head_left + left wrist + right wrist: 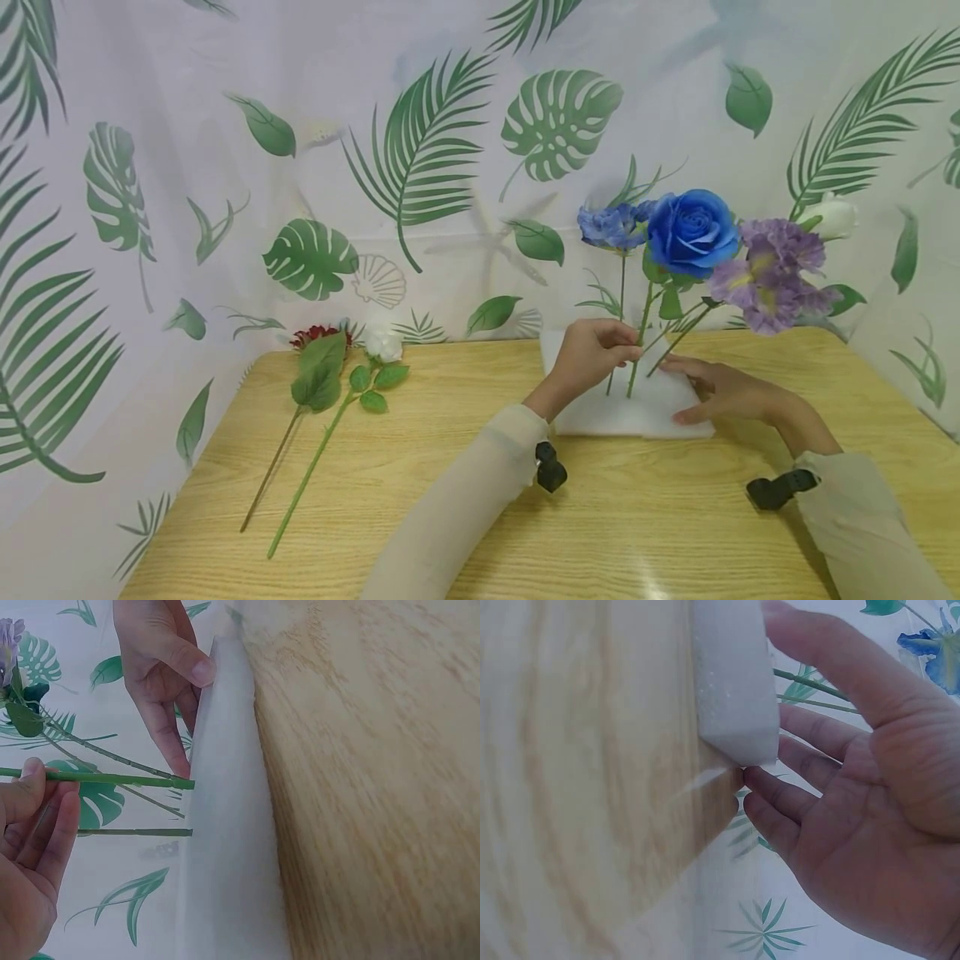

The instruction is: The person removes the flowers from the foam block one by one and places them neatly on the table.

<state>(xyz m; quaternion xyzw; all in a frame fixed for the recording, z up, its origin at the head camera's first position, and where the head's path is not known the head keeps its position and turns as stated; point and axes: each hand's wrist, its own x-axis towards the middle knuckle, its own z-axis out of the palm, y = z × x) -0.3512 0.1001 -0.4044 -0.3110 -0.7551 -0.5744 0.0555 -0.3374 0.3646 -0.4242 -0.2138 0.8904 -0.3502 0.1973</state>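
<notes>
My left hand pinches the green stem of a large blue rose between thumb and fingers. The stem's lower end is right at the top face of a white foam block. Around the block's right end, my right hand grips with thumb on top and fingertips at the side. A smaller blue flower stands upright in the foam on a thin stem, left of the rose. The purple flower leans to the right from the block, with a white rose behind it.
On the left of the wooden table lie a dark red flower with large leaves and a white rose on a long green stem. A leaf-printed cloth hangs close behind the table and along its sides.
</notes>
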